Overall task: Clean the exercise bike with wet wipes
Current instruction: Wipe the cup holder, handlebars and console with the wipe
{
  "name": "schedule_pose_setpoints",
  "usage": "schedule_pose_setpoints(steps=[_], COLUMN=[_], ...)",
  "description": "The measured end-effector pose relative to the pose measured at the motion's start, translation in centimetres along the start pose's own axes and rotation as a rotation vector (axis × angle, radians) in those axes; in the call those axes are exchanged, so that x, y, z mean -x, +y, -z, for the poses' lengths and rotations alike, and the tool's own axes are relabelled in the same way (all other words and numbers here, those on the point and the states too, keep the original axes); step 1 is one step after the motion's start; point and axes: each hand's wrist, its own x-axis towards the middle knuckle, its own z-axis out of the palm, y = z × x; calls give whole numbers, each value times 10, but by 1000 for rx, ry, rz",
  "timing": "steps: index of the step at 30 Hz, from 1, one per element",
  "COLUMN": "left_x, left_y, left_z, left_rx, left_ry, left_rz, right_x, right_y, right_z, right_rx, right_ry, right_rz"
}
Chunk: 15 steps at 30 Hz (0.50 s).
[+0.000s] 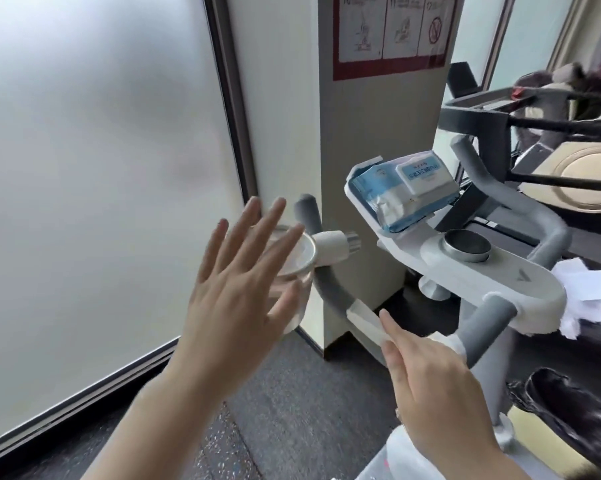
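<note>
The white exercise bike [493, 271] stands at centre right, with grey foam handlebars [330, 289]. My right hand [430, 386] pinches a folded white wet wipe [363, 315] between thumb and forefinger and holds it against the left handlebar. My left hand [236, 282] hovers open with fingers spread, in front of a clear cup [297, 252] in the handlebar's holder. I cannot tell whether it touches the cup. A blue and white pack of wet wipes [406, 192] lies on the console's tray, above a round knob [467, 244].
A frosted glass wall [95, 168] fills the left. A beige pillar [368, 133] with a red-edged poster stands just behind the bike. The black saddle [569, 414] is at lower right, white crumpled sheets [584, 292] beside the console, and more gym equipment [551, 133] behind.
</note>
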Motion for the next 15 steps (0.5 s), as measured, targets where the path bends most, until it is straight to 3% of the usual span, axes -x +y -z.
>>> schedule_pose_setpoints(steps=[4,9,15], left_x=[-7,-4,-1], left_y=[-18,-26,-35], left_z=[-4,-10,-21], left_rx=[275,412,682], left_ry=[-68,-43,-2], left_rz=[150,200,316], right_x=[-17,-28,-31], right_y=[-27,-34,-10], right_z=[-12,-27,9], right_rx=[-30,-54,94], right_ry=[-32,-176,-380], right_rz=[-82,159,-48])
